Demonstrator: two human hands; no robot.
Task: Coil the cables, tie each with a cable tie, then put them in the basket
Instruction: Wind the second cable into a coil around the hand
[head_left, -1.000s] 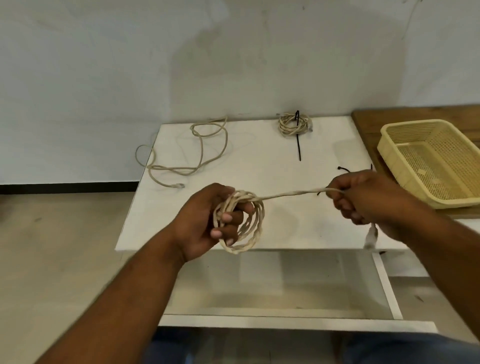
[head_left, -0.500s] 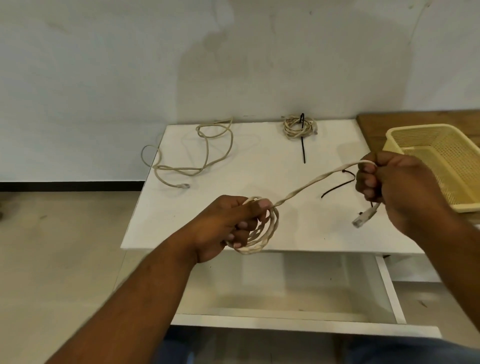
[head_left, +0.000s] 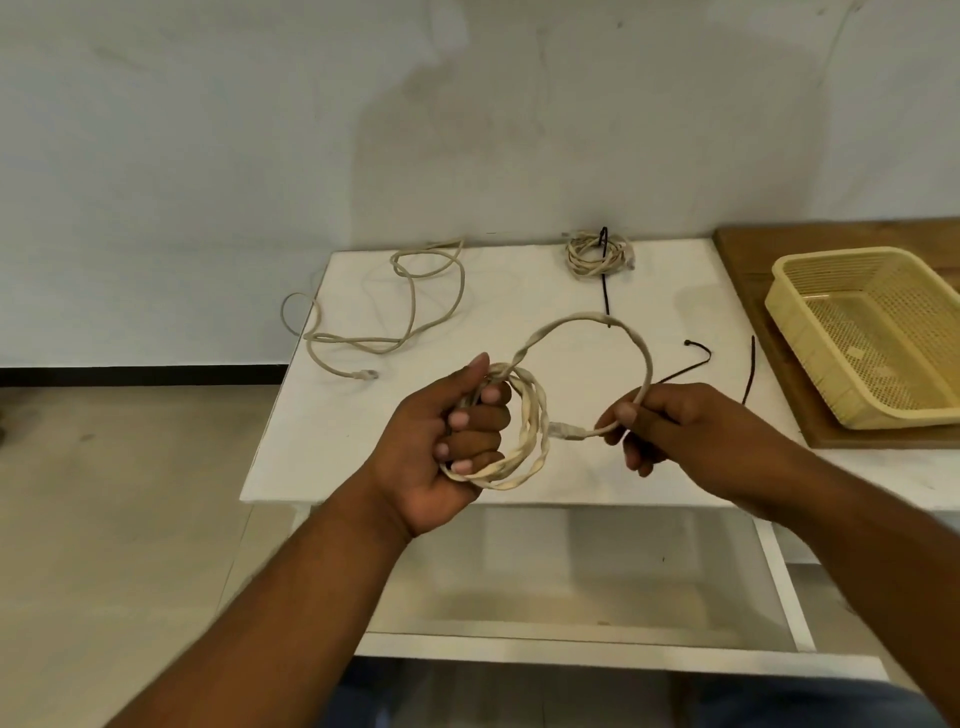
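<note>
My left hand (head_left: 447, 441) grips a small coil of beige cable (head_left: 530, 441) above the front of the white table (head_left: 519, 312). The cable's free end arcs up and round to my right hand (head_left: 675, 426), which pinches it just behind the plug; the plug points at the coil. A loose beige cable (head_left: 410, 312) sprawls at the back left, partly over the edge. A coiled cable with a black tie (head_left: 597, 254) lies at the back. Loose black cable ties (head_left: 691, 364) lie right of my hands. The yellow basket (head_left: 810, 322) stands empty on the right.
The basket rests on a brown wooden board (head_left: 753, 270) beside the white table. A wall runs right behind the table. Below the tabletop is a white lower shelf (head_left: 571, 582). Bare floor lies to the left.
My right hand came down and left towards the coil, bending the straight free end into a round loop. My left hand turned palm up with the coil.
</note>
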